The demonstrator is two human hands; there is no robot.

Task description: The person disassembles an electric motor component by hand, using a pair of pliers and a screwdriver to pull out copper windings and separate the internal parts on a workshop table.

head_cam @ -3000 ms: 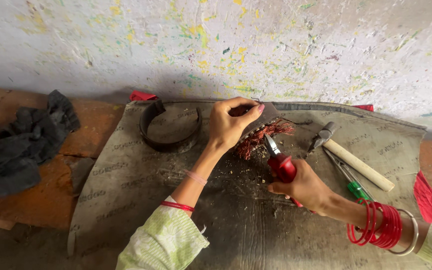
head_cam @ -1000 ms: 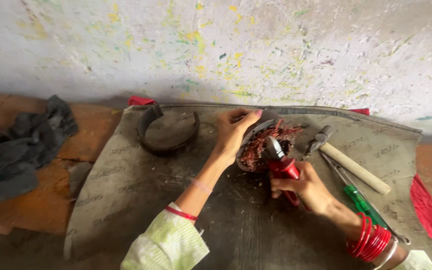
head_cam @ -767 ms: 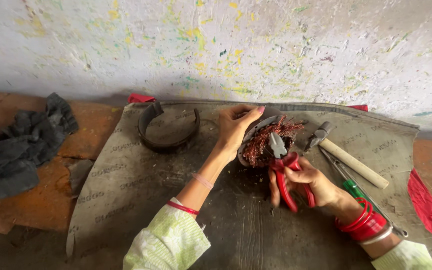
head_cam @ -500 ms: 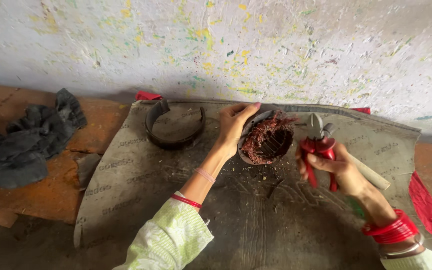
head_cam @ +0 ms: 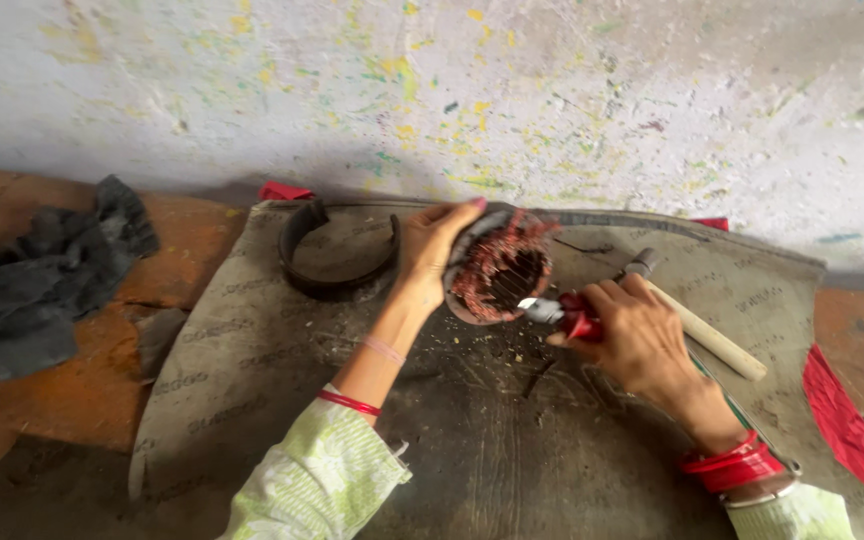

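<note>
A paint-speckled wall backs a floor covered by a worn grey mat [head_cam: 252,340]. From left: a dark rag [head_cam: 42,280], a curved black band [head_cam: 337,250], the left hand [head_cam: 432,245] gripping a round motor winding [head_cam: 500,268] tilted on the mat, the right hand [head_cam: 632,335] clasping red-handled pliers [head_cam: 562,315] at its rim, and a wooden-handled hammer [head_cam: 697,325].

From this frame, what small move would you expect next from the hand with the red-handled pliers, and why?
Probably a short push of the red-handled pliers into the reddish copper wire winding, then a squeeze. The right hand holds the plier tips right at the winding's edge, while the left hand tilts and steadies the round dark metal core toward them. Whether the tips already grip a strand cannot be told.
</note>
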